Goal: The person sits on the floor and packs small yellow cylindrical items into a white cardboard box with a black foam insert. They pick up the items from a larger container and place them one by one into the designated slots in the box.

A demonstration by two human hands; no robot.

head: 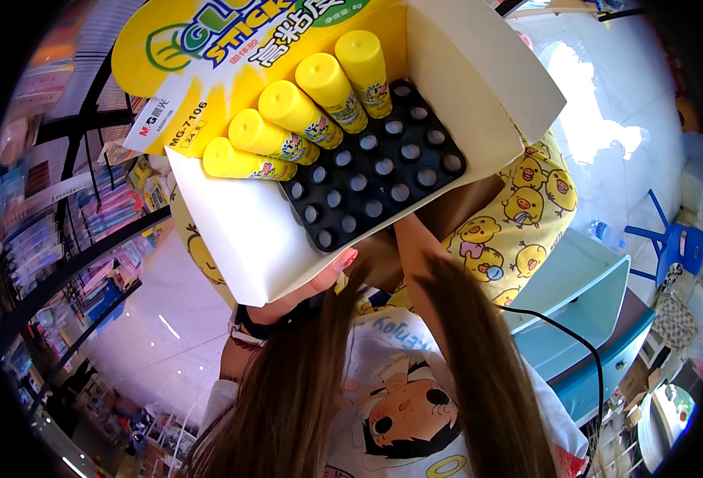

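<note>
In front of me is an open cardboard display box (226, 233) with a yellow printed back panel and white inner walls. My left hand (312, 285) grips its near edge at the lower left, thumb on top. Several yellow glue sticks (321, 77) stand in a slanting row along the back panel. A black plastic holder (363, 185) with rows of round holes fills the floor of the box; the rows nearer to me hold no sticks. My right forearm reaches beneath the box, and the hand itself is hidden there.
Patterned yellow cloth (524, 209) covers my lap under the box. On the right stand a pale teal bin (590, 299) and a blue stool (680, 251), with a clear bottle (607, 234) nearby. Shelves of stationery (106, 221) line the left. A black cable (590, 346) hangs at my right.
</note>
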